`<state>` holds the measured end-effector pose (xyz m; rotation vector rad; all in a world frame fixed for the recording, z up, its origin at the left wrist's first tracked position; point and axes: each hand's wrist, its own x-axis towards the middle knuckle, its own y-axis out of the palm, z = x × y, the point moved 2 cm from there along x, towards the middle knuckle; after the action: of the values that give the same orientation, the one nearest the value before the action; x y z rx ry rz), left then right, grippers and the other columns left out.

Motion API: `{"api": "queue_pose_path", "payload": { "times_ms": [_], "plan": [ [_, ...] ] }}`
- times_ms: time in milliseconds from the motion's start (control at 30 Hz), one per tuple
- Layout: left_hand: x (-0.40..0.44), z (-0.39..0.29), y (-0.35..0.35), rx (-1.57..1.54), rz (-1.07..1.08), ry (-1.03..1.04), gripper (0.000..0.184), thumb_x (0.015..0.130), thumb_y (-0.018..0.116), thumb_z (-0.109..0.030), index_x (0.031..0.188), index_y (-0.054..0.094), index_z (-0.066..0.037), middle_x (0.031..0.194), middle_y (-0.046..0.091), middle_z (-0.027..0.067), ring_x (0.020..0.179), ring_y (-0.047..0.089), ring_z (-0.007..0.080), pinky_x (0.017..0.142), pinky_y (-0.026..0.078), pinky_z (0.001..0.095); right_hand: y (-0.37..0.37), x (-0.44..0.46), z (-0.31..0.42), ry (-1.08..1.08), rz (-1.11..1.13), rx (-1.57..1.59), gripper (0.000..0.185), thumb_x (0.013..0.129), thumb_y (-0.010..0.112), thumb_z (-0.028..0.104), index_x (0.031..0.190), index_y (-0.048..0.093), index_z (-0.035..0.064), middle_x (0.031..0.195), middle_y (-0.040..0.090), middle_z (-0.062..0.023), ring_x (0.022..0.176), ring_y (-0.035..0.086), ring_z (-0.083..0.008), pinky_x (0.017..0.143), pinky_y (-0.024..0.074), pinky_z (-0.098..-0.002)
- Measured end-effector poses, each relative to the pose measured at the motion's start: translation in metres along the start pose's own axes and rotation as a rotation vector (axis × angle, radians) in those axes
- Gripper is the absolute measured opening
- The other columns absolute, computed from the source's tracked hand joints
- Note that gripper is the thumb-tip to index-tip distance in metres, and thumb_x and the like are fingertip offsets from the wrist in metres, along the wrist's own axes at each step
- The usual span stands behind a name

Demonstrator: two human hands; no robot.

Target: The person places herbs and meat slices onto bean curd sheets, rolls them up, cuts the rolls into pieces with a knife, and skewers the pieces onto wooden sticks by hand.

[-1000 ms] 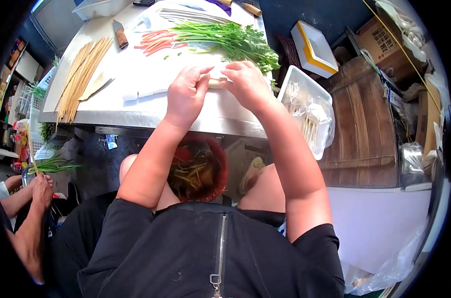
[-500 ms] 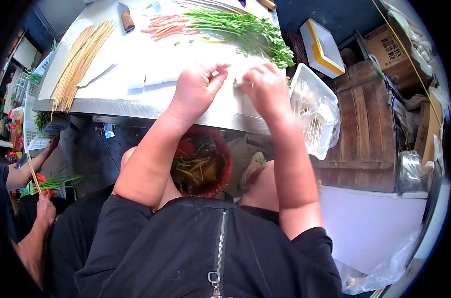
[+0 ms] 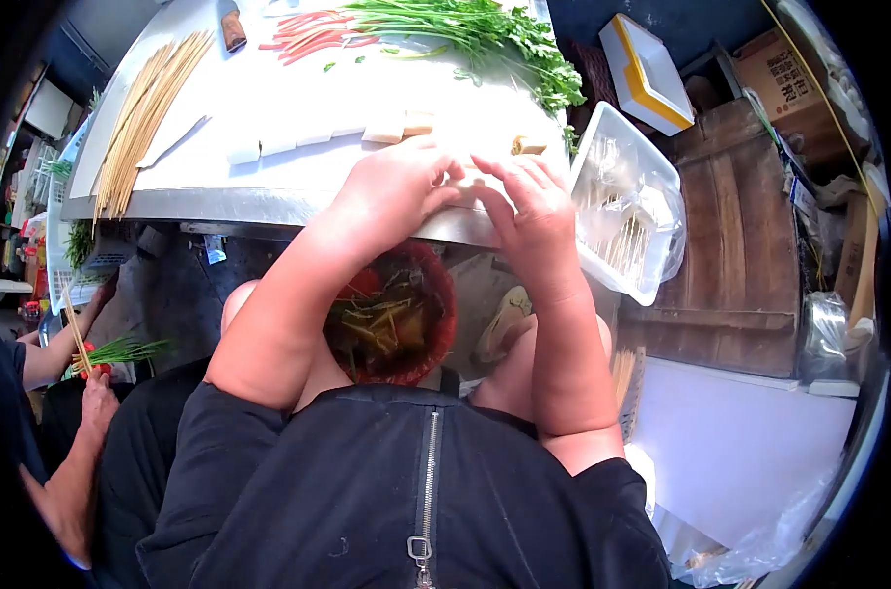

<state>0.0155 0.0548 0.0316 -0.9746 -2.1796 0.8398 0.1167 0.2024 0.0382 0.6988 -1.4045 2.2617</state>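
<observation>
A cramped food-prep workspace, shown by the metal-edged white counter (image 3: 298, 201) bearing leafy green herbs (image 3: 543, 74) and thin wooden skewers (image 3: 151, 123).

Reaching Forward With Hands Close Together

Reaching ahead with both arms bare below the sleeves, bent at the elbows and angled inward. Slanting the left forearm (image 3: 288, 304) strongly toward the middle, and holding the right forearm (image 3: 566, 344) steeper, with only a slight inward lean. Facing the left hand (image 3: 396, 191) and right hand (image 3: 532, 201) toward each other, with backs largely upward. Curving the fingers of both and pointing both thumbs inward, with fingertips near one another. Too small to tell whether pinching between them.
</observation>
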Motion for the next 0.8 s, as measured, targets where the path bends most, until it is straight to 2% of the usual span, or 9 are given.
{"api": "queue_pose_path", "payload": {
  "times_ms": [100, 233, 300, 400, 467, 633, 667, 733, 800],
  "plan": [
    [-0.009, -0.003, 0.003, -0.021, -0.074, 0.129, 0.019, 0.085, 0.072, -0.015, 0.101, 0.066, -0.006, 0.090, 0.066, 0.0143, 0.083, 0.066, 0.0308, 0.074, 0.053, 0.0379, 0.003, -0.004, -0.001, -0.018, 0.067, 0.043, 0.034, 0.079, 0.071, 0.008, 0.112, 0.066, 0.0077, 0.096, 0.068, -0.0083, 0.091, 0.062, -0.0294, 0.084, 0.0485, -0.0393],
    [-0.012, -0.001, 0.001, -0.053, -0.006, 0.119, 0.018, 0.084, 0.072, -0.014, 0.099, 0.068, -0.005, 0.090, 0.066, 0.0154, 0.081, 0.066, 0.0306, 0.073, 0.053, 0.0381, 0.000, -0.006, 0.003, 0.031, 0.168, 0.111, 0.041, 0.078, 0.071, 0.007, 0.119, 0.064, 0.0082, 0.095, 0.067, -0.0084, 0.090, 0.061, -0.0297, 0.083, 0.0479, -0.0404],
    [-0.010, 0.002, 0.003, -0.111, -0.016, 0.016, 0.018, 0.083, 0.072, -0.014, 0.098, 0.070, -0.004, 0.088, 0.067, 0.0164, 0.080, 0.067, 0.0308, 0.072, 0.053, 0.0378, -0.002, -0.006, 0.001, 0.041, 0.166, 0.135, 0.043, 0.078, 0.071, 0.006, 0.120, 0.063, 0.0082, 0.095, 0.066, -0.0081, 0.091, 0.061, -0.0295, 0.084, 0.0477, -0.0403],
    [-0.011, 0.001, 0.005, -0.044, -0.102, 0.056, 0.018, 0.083, 0.073, -0.013, 0.098, 0.070, -0.003, 0.086, 0.067, 0.0169, 0.079, 0.067, 0.0309, 0.072, 0.053, 0.0372, -0.001, -0.005, 0.000, 0.034, 0.146, 0.155, 0.046, 0.076, 0.072, 0.005, 0.121, 0.063, 0.0083, 0.094, 0.066, -0.0077, 0.092, 0.060, -0.0291, 0.085, 0.0472, -0.0400],
    [-0.011, 0.001, 0.002, -0.029, -0.050, 0.060, 0.019, 0.082, 0.073, -0.012, 0.098, 0.070, -0.003, 0.086, 0.067, 0.0172, 0.079, 0.067, 0.0311, 0.072, 0.053, 0.0369, -0.002, -0.005, 0.001, 0.022, 0.127, 0.149, 0.047, 0.075, 0.072, 0.004, 0.122, 0.063, 0.0083, 0.093, 0.065, -0.0075, 0.092, 0.060, -0.0288, 0.085, 0.0470, -0.0399],
    [-0.015, -0.005, -0.001, -0.114, 0.091, -0.021, 0.020, 0.082, 0.073, -0.012, 0.097, 0.070, -0.002, 0.088, 0.068, 0.0182, 0.080, 0.067, 0.0323, 0.072, 0.053, 0.0372, -0.006, -0.010, 0.003, 0.045, 0.201, 0.227, 0.042, 0.074, 0.073, 0.002, 0.115, 0.064, 0.0077, 0.090, 0.066, -0.0077, 0.088, 0.062, -0.0290, 0.081, 0.0485, -0.0399],
    [-0.016, -0.005, -0.001, -0.138, 0.097, 0.002, 0.019, 0.082, 0.073, -0.013, 0.096, 0.069, -0.001, 0.087, 0.067, 0.0181, 0.080, 0.067, 0.0328, 0.073, 0.053, 0.0378, -0.006, -0.012, 0.005, 0.047, 0.204, 0.229, 0.042, 0.074, 0.073, 0.002, 0.115, 0.064, 0.0077, 0.090, 0.066, -0.0077, 0.088, 0.062, -0.0290, 0.081, 0.0485, -0.0399],
    [-0.017, -0.005, 0.000, -0.162, 0.103, 0.022, 0.018, 0.083, 0.072, -0.014, 0.096, 0.069, -0.001, 0.086, 0.067, 0.0179, 0.081, 0.066, 0.0333, 0.074, 0.052, 0.0385, -0.005, -0.016, 0.004, 0.193, 0.211, 0.311, 0.030, 0.075, 0.073, 0.002, 0.104, 0.066, 0.0069, 0.086, 0.066, -0.0088, 0.083, 0.063, -0.0295, 0.076, 0.0504, -0.0384],
    [-0.016, -0.005, 0.000, -0.065, 0.082, 0.108, 0.016, 0.085, 0.069, -0.014, 0.094, 0.068, -0.001, 0.083, 0.065, 0.0178, 0.080, 0.065, 0.0338, 0.075, 0.052, 0.0398, -0.004, -0.019, 0.000, 0.234, 0.234, 0.339, 0.024, 0.076, 0.073, 0.003, 0.099, 0.067, 0.0058, 0.085, 0.066, -0.0097, 0.082, 0.064, -0.0295, 0.074, 0.0510, -0.0376]
  ]
}}
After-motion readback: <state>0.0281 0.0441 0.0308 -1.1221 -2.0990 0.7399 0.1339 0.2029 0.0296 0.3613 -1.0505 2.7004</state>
